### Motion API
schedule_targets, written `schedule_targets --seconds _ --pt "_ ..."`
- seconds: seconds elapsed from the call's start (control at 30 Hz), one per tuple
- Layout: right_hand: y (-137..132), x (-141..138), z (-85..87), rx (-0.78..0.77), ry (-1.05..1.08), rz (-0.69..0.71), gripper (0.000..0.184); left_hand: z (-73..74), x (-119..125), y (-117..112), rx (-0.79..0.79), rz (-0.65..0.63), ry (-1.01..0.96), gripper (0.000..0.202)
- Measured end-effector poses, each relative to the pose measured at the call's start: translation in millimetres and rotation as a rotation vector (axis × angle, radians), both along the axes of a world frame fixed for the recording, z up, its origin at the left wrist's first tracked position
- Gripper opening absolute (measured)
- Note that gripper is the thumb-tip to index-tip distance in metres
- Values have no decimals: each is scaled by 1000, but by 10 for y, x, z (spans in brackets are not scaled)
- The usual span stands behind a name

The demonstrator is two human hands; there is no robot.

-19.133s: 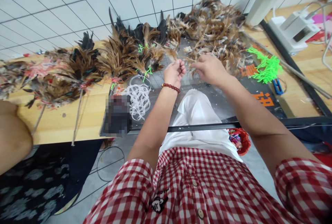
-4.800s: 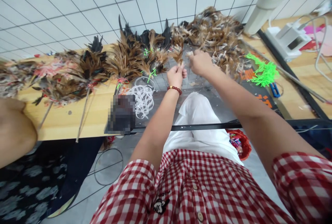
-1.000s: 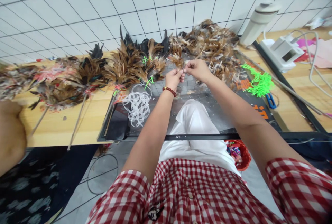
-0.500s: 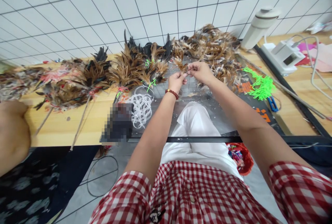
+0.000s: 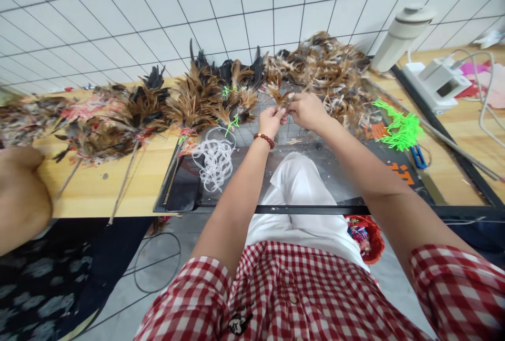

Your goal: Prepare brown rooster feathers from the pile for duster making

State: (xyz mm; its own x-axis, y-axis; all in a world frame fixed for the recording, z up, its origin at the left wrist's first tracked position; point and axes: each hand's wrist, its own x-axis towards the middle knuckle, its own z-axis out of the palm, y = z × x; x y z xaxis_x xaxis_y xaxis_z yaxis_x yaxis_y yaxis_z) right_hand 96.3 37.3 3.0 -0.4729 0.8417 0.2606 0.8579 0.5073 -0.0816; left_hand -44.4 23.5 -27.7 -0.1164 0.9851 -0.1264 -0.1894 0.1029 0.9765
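My left hand (image 5: 271, 121), a red bead bracelet on its wrist, pinches the base of a small bunch of brown feathers (image 5: 281, 96). My right hand (image 5: 306, 111) meets it fingertip to fingertip and is closed on the same bunch. Both hands hover over a glass-topped work surface (image 5: 315, 172). Just beyond them lies a heap of loose brown feathers (image 5: 327, 70). Tied feather bundles (image 5: 205, 96) with green ties lie to the left.
A coil of clear plastic ties (image 5: 215, 157) lies left of my hands. Green ties (image 5: 396, 128) and blue snips (image 5: 418, 157) lie right. Feather dusters on sticks (image 5: 98, 130) rest on the wooden table. A white device (image 5: 437, 78), a white cylinder (image 5: 402, 30), another person's arm (image 5: 19, 193).
My hands have drawn closer together around the feather bunch. The view has shifted slightly; the hands stay at the same place over the glass.
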Motion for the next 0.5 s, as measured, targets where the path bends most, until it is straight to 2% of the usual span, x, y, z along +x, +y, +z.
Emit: schedule_targets --seconds 0.07,0.13,0.23,0.33,0.4,0.5 --pt "39 19 -60 34 19 8 33 14 10 -13 1 -10 -12 26" --pt "104 61 -129 57 90 -57 28 31 17 -24 5 -16 -32 24" --pt "220 165 -200 108 263 -164 22 52 5 -26 2 15 -69 22" --pt "299 248 -172 99 503 -193 11 60 -36 -13 -11 63 -129 18" --pt "300 247 -96 -75 751 -180 6 61 -68 -8 -16 64 -185 16" --pt "223 163 39 -444 1076 -130 9 66 -98 -20 -25 30 -240 16"
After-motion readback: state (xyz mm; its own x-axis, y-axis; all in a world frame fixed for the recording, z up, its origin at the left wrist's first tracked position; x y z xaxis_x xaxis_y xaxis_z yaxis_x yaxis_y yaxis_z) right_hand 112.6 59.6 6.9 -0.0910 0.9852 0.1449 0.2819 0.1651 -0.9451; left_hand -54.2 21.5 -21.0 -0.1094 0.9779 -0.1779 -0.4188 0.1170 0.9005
